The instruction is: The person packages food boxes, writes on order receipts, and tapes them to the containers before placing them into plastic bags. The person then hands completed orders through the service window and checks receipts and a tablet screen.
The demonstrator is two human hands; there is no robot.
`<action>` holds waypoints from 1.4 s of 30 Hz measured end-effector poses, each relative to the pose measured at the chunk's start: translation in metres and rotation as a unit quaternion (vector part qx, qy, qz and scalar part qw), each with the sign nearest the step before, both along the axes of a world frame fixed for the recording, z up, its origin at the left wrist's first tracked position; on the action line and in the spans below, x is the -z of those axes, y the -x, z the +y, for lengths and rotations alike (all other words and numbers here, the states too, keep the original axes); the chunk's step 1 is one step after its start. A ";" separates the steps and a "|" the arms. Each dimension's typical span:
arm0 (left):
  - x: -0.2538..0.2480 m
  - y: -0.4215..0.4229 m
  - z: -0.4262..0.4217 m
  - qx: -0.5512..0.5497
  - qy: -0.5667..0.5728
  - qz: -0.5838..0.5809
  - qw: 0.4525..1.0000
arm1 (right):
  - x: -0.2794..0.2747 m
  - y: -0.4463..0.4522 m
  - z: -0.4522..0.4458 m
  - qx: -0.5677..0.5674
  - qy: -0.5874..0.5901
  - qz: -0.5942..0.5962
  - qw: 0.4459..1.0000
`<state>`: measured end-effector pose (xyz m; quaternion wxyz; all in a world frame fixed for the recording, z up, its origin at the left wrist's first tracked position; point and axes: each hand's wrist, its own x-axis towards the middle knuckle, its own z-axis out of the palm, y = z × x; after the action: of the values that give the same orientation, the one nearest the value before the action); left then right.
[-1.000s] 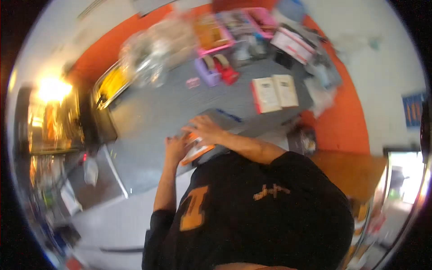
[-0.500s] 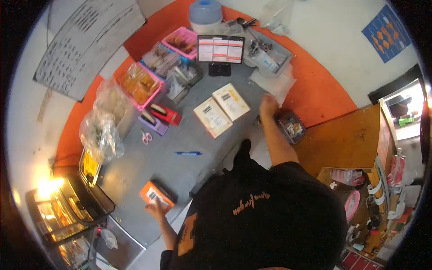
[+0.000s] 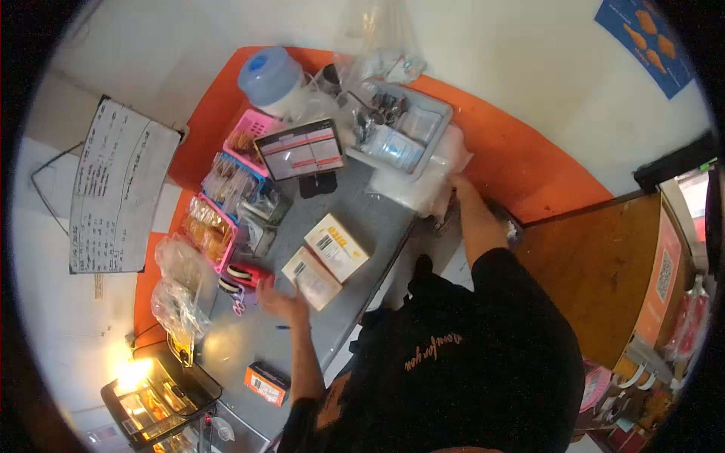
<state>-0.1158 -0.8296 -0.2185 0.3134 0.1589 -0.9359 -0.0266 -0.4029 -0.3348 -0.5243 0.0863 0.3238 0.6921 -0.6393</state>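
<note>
My left hand [image 3: 284, 303] reaches over the table, fingers stretched toward the near end of a red tape dispenser [image 3: 251, 274]; I cannot tell if they touch. Beside that dispenser sit a purple one [image 3: 229, 286] and scissors [image 3: 239, 306]. A pen [image 3: 282, 327] shows partly behind my left wrist. My right hand [image 3: 458, 186] is at the edge of the whitish plastic bags [image 3: 411, 185], its fingers mostly hidden. Two cream and yellow boxes [image 3: 311, 279] [image 3: 337, 245] lie side by side between my hands. An orange and black box [image 3: 266, 383] rests at the table's near left.
A tablet on a stand [image 3: 302, 151] stands at the back, next to a grey tray [image 3: 400, 132] of packets. Pink baskets [image 3: 208, 234] line the left edge. A lit glass warmer [image 3: 155, 400] is at lower left, and a wooden cabinet [image 3: 589, 264] at right.
My left hand has left the orange box on the table and moved up to the tape dispensers. My right hand has shifted to the plastic bags. The view has turned.
</note>
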 end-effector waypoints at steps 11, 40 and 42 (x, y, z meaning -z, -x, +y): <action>0.052 0.210 0.318 0.514 -0.142 -0.303 0.790 | -0.102 -0.036 -0.020 -0.013 -0.250 0.058 0.966; -0.028 0.204 0.262 0.312 -0.836 -0.285 0.350 | -0.501 -0.128 -0.031 -0.152 0.328 0.508 0.781; 0.023 0.197 0.221 0.310 -0.825 -0.264 0.391 | -0.519 -0.149 -0.034 -0.106 0.389 0.534 0.743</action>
<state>-0.3132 -0.6084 -0.2415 -0.2641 0.0374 -0.4759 -0.8381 -0.2537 -0.3691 -0.0054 -0.1113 -0.2077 0.3460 -0.9082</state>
